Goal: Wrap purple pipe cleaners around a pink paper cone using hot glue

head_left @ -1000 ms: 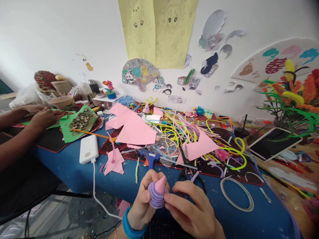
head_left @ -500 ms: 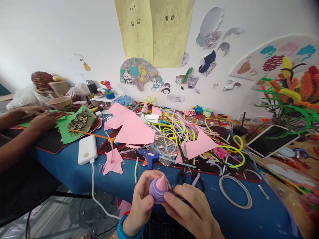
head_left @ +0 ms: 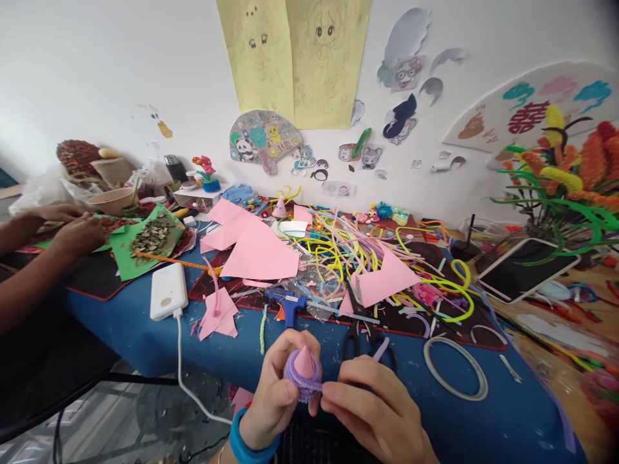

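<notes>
A small pink paper cone (head_left: 304, 363) with fuzzy purple pipe cleaner (head_left: 296, 380) coiled round its lower part sits in my left hand (head_left: 276, 386). The left fingers wrap round it from behind and the thumb presses its near side. From the coil a free stretch of the pipe cleaner leads right, pinched between the thumb and fingers of my right hand (head_left: 374, 403). The pink tip points up, uncovered. Just beyond my right hand lie black-handled scissors (head_left: 352, 345). A blue glue gun (head_left: 290, 308) rests on the table beyond my left hand.
Pink paper sheets (head_left: 261, 254) and a heap of coloured pipe cleaners (head_left: 358, 248) cover the back. A roll of tape (head_left: 456, 368) lies right; a white power bank (head_left: 168, 291) with a cable lies left. Another person's hands (head_left: 77, 235) work at far left by green paper (head_left: 120, 258).
My right hand has drawn slightly away from the cone, and a stretch of purple pipe cleaner now shows between them. The cone has turned and dipped a little in my left hand.
</notes>
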Motion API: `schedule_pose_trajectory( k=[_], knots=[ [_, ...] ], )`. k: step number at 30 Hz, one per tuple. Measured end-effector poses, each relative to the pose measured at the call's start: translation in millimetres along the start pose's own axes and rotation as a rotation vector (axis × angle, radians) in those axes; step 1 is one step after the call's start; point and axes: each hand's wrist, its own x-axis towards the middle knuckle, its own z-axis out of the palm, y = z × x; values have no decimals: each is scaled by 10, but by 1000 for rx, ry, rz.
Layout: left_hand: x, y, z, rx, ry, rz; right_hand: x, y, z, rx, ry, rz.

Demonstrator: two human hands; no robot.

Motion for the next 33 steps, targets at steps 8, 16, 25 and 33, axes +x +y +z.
schedule_pose_trajectory(
  k=[8,16,25,33],
  knots=[
    [18,-65,-74,-150,-119,-94,79,14,-9,87,12,53],
    [44,-74,-78,-319,-230,-215,128,47,-29,187,-4,37],
    [79,-89,-113,-405,-379,-283,201,11,-83,367,-60,152],
    [46,-94,-216,-278,-364,-390,211,-32,-107,436,-94,225]
  ],
)
